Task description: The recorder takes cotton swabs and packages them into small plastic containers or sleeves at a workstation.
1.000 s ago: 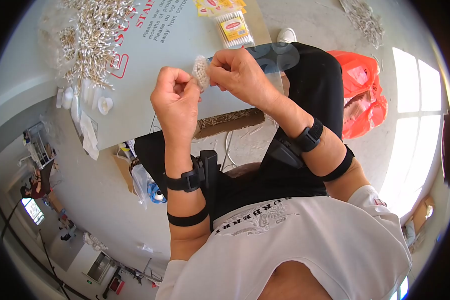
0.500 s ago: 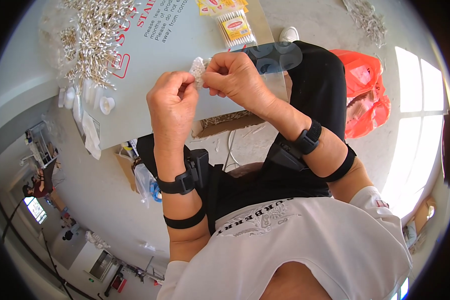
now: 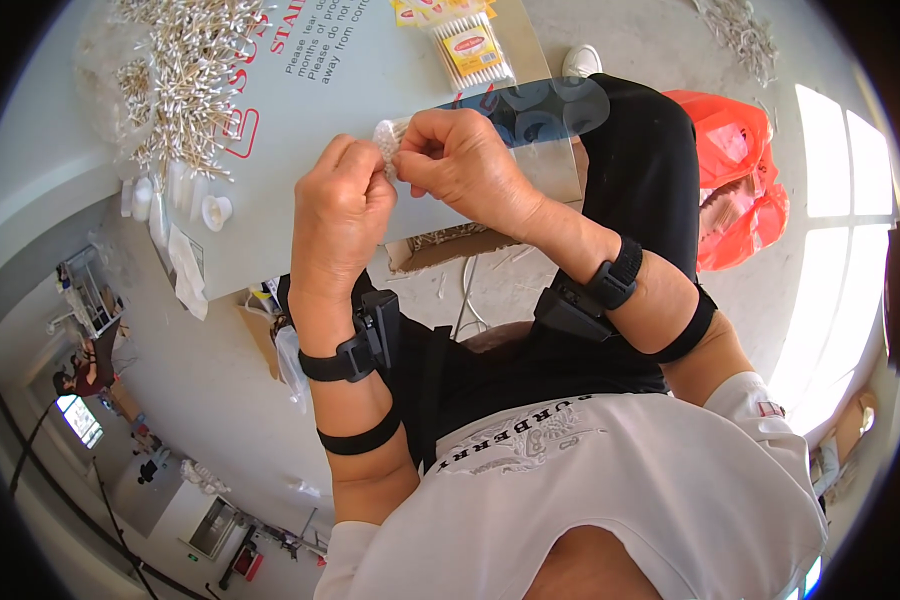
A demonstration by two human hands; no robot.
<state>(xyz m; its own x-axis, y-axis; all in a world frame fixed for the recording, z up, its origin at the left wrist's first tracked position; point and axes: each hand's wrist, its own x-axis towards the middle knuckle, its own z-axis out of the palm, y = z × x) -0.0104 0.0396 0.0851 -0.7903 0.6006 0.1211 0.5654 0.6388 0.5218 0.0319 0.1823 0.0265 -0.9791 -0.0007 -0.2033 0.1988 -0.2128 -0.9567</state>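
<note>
A bundle of cotton swabs (image 3: 386,135) is held over the table, its white tips packed together toward the left. My left hand (image 3: 341,210) has its thumb and fingers closed on the near left side of the bundle. My right hand (image 3: 467,165) pinches it from the right, thumb against fingertips, and covers most of the sticks. Whether a clear bag wraps the bundle I cannot tell. Just beyond my right hand lies a filled pack of cotton swabs (image 3: 473,52) with a yellow label.
A large heap of loose swabs (image 3: 185,85) covers the far left of the grey table (image 3: 300,130). Small white containers (image 3: 215,211) stand at its left edge. Below the near edge is an open cardboard box (image 3: 450,250). A red plastic bag (image 3: 735,170) sits on the floor at right.
The bundle has tilted, its tip end now facing more to the left. My right hand has shifted slightly left and closer to my left hand; both still grip the bundle.
</note>
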